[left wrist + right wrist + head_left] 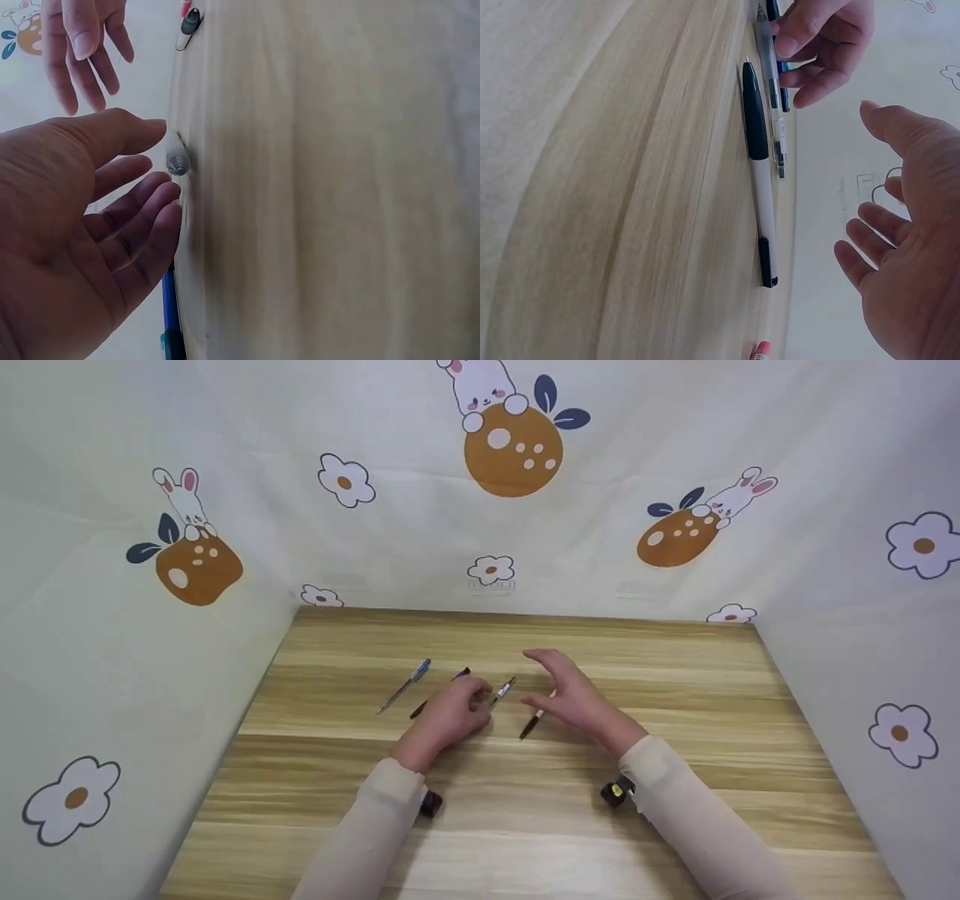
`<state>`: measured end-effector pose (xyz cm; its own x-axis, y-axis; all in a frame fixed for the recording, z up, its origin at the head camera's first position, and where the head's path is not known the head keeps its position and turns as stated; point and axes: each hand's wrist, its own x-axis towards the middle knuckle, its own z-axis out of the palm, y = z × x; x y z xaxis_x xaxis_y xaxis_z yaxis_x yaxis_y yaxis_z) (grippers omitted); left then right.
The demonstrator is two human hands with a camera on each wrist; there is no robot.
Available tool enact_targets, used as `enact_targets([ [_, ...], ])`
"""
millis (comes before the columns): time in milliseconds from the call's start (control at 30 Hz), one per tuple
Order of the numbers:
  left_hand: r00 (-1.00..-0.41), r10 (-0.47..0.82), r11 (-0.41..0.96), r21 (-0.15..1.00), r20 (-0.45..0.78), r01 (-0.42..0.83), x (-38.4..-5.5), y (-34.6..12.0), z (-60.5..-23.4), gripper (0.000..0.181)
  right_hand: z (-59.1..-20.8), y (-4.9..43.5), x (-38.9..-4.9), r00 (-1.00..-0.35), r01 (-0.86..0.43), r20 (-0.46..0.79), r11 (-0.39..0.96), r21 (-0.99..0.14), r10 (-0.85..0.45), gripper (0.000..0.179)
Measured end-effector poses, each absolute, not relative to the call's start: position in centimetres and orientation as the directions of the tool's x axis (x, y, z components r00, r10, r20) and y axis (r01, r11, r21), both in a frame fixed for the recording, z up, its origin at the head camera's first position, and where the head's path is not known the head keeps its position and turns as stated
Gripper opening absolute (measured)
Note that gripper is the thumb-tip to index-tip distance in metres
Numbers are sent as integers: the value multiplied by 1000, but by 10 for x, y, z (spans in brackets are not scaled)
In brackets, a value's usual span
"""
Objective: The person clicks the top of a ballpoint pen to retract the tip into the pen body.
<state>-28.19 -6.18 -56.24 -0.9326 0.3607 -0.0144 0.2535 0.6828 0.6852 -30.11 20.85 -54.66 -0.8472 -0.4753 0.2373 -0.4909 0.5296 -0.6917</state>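
My left hand (450,711) is beside a clear gel pen (504,690), thumb and fingers curved loosely near its tip (178,163); a gap shows between them. My right hand (577,701) hovers over a white pen with a black grip (531,725), fingers spread and apart from it. In the right wrist view that white-and-black pen (757,142) lies whole on the table, nearer than the clear gel pen (774,82). A dark pen (418,709) lies partly hidden behind my left hand.
A clear pen with a blue end (405,686) lies farther left on the wooden table (525,840). A red-ended object (761,349) shows at the bottom of the right wrist view. Printed cloth walls (405,540) enclose the table's back and sides.
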Motion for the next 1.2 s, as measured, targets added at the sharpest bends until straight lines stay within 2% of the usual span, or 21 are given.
enact_targets([
  [267,-925,380,740,604,-13,295,-282,-57,-566,50,-547,209,-300,-851,-479,217,539,-693,-477,81],
  [467,-917,400,756,569,-9,324,-282,-54,-567,48,-546,209,-298,-850,-484,226,535,-692,-476,80],
  [933,-901,430,749,532,64,395,-282,-52,-566,39,-544,208,-294,-862,-463,213,541,-702,-461,78],
  [1200,-911,410,752,547,49,367,-282,-51,-565,39,-546,210,-296,-857,-474,228,534,-700,-462,78],
])
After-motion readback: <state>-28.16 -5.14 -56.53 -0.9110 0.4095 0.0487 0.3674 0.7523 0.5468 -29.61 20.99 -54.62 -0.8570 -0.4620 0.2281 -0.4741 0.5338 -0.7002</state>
